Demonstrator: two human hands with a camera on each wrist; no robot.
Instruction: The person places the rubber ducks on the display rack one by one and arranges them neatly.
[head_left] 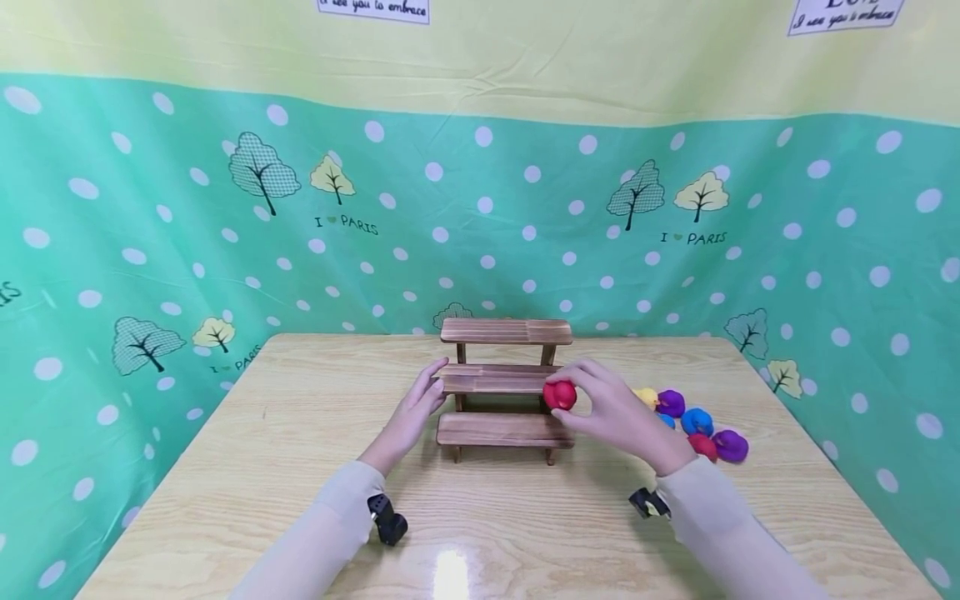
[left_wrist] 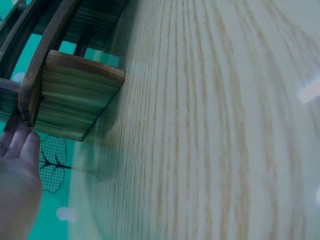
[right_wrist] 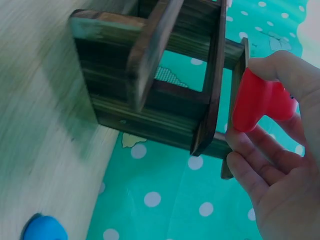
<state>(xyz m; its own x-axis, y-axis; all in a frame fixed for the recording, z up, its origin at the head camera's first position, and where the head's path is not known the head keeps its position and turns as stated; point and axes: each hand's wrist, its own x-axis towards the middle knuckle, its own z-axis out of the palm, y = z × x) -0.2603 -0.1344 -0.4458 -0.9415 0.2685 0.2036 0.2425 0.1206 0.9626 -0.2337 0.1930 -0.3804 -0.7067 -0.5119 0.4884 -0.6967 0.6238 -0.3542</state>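
A small three-tier wooden stand (head_left: 504, 428) rests on the table. My right hand (head_left: 615, 412) pinches a red rubber duck (head_left: 559, 395) between thumb and fingers, at the right end of the middle tier. In the right wrist view the red duck (right_wrist: 257, 102) is close beside the stand's wooden edge, with the fingertips right at it. On the other side, my left hand (head_left: 411, 412) has its fingers extended to the left end of the middle tier. The left wrist view shows those fingers (left_wrist: 20, 142) against the wooden frame, holding nothing else.
On the table (head_left: 315, 467) to the right lies a group of toy ducks, including purple (head_left: 731, 446), blue (head_left: 697, 421), red (head_left: 703, 447) and yellow (head_left: 647, 397) ones. A green dotted curtain (head_left: 510, 208) hangs behind and at both sides.
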